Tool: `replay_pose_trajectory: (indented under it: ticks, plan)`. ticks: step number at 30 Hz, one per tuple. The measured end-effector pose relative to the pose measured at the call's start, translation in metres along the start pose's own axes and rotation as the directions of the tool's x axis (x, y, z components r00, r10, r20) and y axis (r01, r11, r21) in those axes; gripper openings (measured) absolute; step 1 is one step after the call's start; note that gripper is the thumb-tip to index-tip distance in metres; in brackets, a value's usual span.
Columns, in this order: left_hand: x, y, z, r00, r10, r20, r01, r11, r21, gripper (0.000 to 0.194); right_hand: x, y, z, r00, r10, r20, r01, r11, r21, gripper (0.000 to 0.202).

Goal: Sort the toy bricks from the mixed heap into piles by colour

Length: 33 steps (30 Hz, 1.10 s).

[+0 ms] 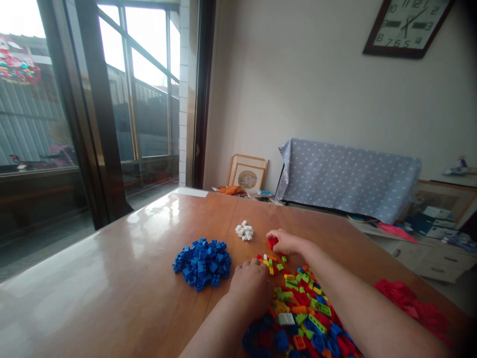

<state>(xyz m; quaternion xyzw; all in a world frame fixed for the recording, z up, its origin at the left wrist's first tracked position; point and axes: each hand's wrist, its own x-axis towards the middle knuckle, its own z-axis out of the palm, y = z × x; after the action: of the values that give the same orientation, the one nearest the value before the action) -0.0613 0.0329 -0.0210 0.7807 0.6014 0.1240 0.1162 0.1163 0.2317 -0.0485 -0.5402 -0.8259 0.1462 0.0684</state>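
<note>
My right hand (285, 242) reaches across the table beyond the mixed pile, its fingers closed around a red toy brick (273, 242). Back up and fingers bent downward, my left hand (253, 282) is at the left edge of the mixed toy bricks (298, 311); its fingertips are hidden, so what is under them does not show. A heap of blue toy bricks (203, 263) lies to the left of that hand. Farther back sits a small cluster of white toy bricks (244, 230). A few small yellow, green and orange bricks are scattered between my two hands.
Red pieces (412, 306) form a separate heap at the right of the wooden table (122, 278). A white sheet (191, 192) lies at the far edge. Behind the table are a dotted cloth cover (346, 174), a picture frame (248, 171) and white drawers (436, 261).
</note>
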Motion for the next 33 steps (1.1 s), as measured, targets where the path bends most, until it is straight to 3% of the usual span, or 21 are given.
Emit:
replay_pose_trajectory:
  ticks: [5, 13, 20, 24, 28, 30, 33]
  plan:
    - [0.000, 0.001, -0.001, 1.000, -0.011, 0.010, 0.011, 1.000, -0.009, 0.029, 0.002, -0.001, 0.002, 0.999, 0.027, -0.031, -0.027, 0.999, 0.021, 0.066]
    - [0.000, 0.000, 0.001, 1.000, -0.001, -0.004, 0.001, 1.000, -0.004, 0.030, 0.001, -0.006, 0.005, 0.997, 0.068, -0.032, -0.067, 0.998, 0.020, 0.036]
    - [0.001, -0.001, 0.002, 1.000, 0.000, -0.006, 0.000, 1.000, -0.002, 0.027, -0.013, -0.003, -0.010, 0.992, 0.073, -0.103, -0.057, 0.986, 0.154, 0.057]
    - [0.002, -0.002, 0.004, 1.000, 0.009, -0.007, -0.009, 1.000, 0.000, 0.027, -0.050, 0.007, -0.027, 0.987, 0.071, -0.147, -0.027, 0.958, 0.286, 0.055]
    - [0.002, -0.001, 0.002, 1.000, 0.026, -0.004, -0.026, 1.000, 0.012, 0.023, -0.111, 0.023, -0.034, 0.984, 0.089, -0.155, -0.018, 0.910, 0.414, 0.050]
    - [0.002, 0.001, 0.000, 1.000, 0.031, 0.004, -0.031, 0.999, 0.017, 0.020, -0.142, 0.031, -0.036, 0.978, 0.135, -0.162, -0.018, 0.819, 0.573, 0.048]
    - [0.003, 0.001, -0.001, 0.999, 0.039, 0.007, -0.039, 0.999, 0.009, 0.017, -0.183, 0.044, -0.044, 0.947, 0.258, -0.189, -0.065, 0.735, 0.675, 0.046]
